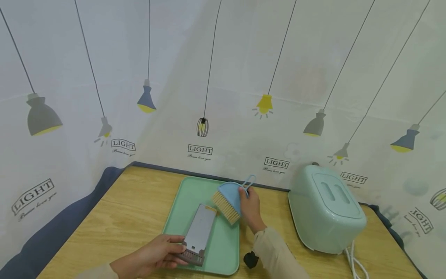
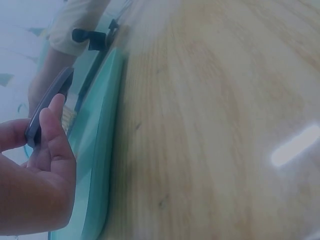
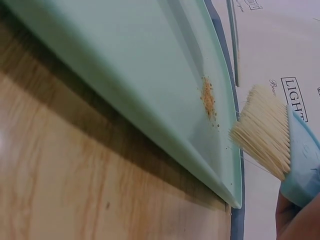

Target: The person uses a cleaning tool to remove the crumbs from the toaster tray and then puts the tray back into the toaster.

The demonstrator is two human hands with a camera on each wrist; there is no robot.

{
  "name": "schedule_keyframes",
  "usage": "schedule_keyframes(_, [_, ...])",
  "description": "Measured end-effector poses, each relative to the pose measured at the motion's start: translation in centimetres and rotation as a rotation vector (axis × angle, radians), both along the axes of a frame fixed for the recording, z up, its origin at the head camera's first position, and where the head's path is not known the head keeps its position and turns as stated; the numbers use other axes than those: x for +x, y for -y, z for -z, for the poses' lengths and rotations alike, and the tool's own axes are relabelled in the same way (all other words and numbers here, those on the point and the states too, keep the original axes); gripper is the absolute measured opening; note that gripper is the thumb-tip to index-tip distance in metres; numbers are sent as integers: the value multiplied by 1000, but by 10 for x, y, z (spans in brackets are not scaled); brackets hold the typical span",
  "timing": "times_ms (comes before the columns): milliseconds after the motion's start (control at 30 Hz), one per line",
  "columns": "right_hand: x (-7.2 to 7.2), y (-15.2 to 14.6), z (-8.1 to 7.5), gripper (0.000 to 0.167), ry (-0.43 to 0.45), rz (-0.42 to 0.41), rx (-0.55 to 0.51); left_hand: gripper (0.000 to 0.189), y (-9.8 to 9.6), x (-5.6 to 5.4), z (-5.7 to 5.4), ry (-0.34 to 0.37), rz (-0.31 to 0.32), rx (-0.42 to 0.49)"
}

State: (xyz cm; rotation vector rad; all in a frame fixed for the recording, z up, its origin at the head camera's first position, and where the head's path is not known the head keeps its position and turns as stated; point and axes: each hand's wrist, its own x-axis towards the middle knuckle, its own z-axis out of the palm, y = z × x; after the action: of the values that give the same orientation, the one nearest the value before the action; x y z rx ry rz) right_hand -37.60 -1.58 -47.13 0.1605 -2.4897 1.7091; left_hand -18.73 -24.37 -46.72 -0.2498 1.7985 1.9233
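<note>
My left hand [image 1: 158,252] grips the brown slotted end of a flat grey toaster crumb tray [image 1: 200,228], thumb on top and fingers beneath. The crumb tray is held tilted over a mint green tray [image 1: 181,197]. Some tan crumbs [image 1: 210,208] show at its far end. By its handle, my right hand [image 1: 251,207] holds a small blue hand brush [image 1: 228,197] with cream bristles [image 3: 265,130] above the green tray's far right part. A small heap of crumbs [image 3: 208,100] lies on the green tray in the right wrist view.
A mint green toaster [image 1: 327,209] stands on the wooden table [image 1: 104,217] to the right, its white cord [image 1: 353,261] hanging at the front. A black knob-like piece [image 1: 250,259] is near my right forearm. Behind the table hangs a white lamp-print cloth [image 1: 237,77].
</note>
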Motion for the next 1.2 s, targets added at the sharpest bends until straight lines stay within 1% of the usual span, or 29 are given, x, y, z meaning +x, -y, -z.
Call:
schedule_keyframes(100, [-1,-2,-1,26,-9,7,8,64,-1,0,0,-9,2,0])
schedule_keyframes(200, [-2,-5,-1,27,7,10,11,64,-1,0,1,-19,5,5])
schedule_keyframes(433, [-1,-6,-5,31,135,-1,-40,66,0,0,3,-33,8,16])
schedule_keyframes(500, [1,-7,-6,33,146,-12,-53,67,0,0,3,-28,5,15])
schedule_keyframes(633, [8,-8,-9,35,151,-41,-63,66,1,-2,3,-15,-4,13])
schedule_keyframes(800, [16,-8,-9,37,159,-73,-47,65,2,-2,4,-8,-9,12])
schedule_keyframes(1000, [23,-9,-10,39,209,-91,-36,64,4,-4,3,-1,-28,7])
schedule_keyframes(1200, [38,-8,-11,40,238,-155,-70,64,5,-8,2,-4,-29,15])
